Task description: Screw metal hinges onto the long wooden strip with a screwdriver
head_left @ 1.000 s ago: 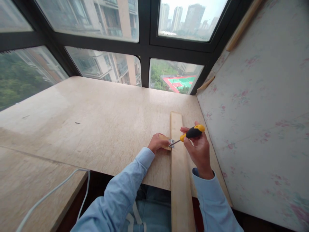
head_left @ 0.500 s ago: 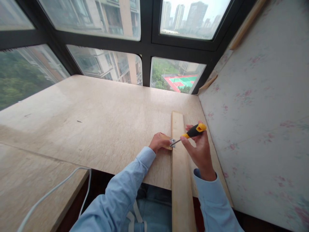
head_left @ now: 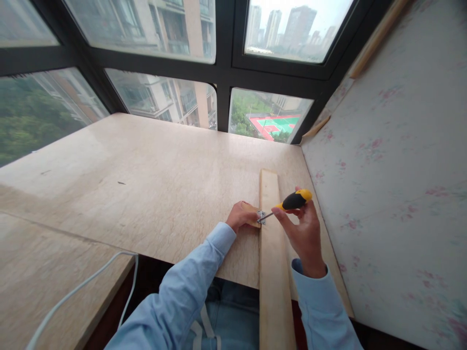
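A long wooden plank (head_left: pixel 272 262) lies lengthwise on the stone sill, its near end jutting past the front edge. Against its left side sits a small wooden block (head_left: pixel 251 221), gripped by my left hand (head_left: pixel 241 215). A small metal hinge (head_left: pixel 261 218) spans the joint between block and plank. My right hand (head_left: pixel 301 228) is closed around a yellow and black screwdriver (head_left: pixel 295 199), held at a slant. The screwdriver's tip rests at the hinge's left leaf, close to my left fingertips. The screw under the tip is too small to make out.
The stone sill (head_left: pixel 164 170) runs up to dark-framed windows (head_left: pixel 222 73). Close on the right stands a wall with floral paper (head_left: pixel 386 170). A white cable (head_left: pixel 80 287) loops over the lower-left slab. A small dark sliver (head_left: pixel 121 183) lies on the sill.
The fingers of my right hand have shifted and curled in around the screwdriver handle. The tip stays at the hinge, and my left hand keeps its hold on the block.
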The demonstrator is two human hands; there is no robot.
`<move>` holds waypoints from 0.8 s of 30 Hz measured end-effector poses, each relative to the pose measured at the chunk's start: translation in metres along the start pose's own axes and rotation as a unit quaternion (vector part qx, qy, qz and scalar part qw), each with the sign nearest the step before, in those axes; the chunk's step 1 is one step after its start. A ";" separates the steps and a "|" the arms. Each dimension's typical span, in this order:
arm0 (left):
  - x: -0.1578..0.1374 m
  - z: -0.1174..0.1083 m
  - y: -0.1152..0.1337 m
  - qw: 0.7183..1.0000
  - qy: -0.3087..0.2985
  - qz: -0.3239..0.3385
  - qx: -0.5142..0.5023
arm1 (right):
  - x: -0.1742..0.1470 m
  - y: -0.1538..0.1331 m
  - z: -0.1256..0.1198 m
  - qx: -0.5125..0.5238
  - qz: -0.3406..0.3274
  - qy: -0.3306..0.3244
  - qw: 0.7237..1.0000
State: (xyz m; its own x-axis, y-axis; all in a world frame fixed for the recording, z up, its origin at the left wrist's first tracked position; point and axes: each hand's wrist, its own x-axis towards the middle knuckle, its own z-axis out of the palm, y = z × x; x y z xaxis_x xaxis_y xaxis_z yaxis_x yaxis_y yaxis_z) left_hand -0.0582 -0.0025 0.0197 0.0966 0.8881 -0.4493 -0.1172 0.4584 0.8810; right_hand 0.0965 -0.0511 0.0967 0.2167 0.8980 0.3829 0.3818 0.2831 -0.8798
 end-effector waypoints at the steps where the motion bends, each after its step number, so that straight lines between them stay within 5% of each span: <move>1: 0.000 0.000 0.000 1.000 0.000 0.000 0.000 | 0.000 0.001 0.000 -0.011 0.004 0.024 1.000; 4: 0.000 0.000 0.000 1.000 0.009 0.001 0.012 | 0.001 0.002 0.001 0.019 0.012 0.059 0.998; 8: 0.001 0.001 0.000 0.999 0.021 0.008 0.027 | -0.001 -0.001 -0.001 0.121 0.019 -0.017 0.992; 16: -0.001 0.000 0.000 1.000 0.014 0.006 0.021 | 0.000 -0.001 -0.001 -0.003 0.006 0.038 0.999; 24: 0.000 -0.001 -0.002 0.999 0.019 0.023 0.030 | -0.005 -0.006 0.001 0.123 0.036 0.023 0.991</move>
State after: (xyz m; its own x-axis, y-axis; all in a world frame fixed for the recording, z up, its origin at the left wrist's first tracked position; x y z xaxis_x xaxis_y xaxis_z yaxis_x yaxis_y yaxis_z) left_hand -0.0585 -0.0033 0.0182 0.0550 0.9093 -0.4125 -0.0602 0.4153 0.9077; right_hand 0.0921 -0.0565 0.0997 0.2785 0.9043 0.3236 0.1336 0.2972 -0.9454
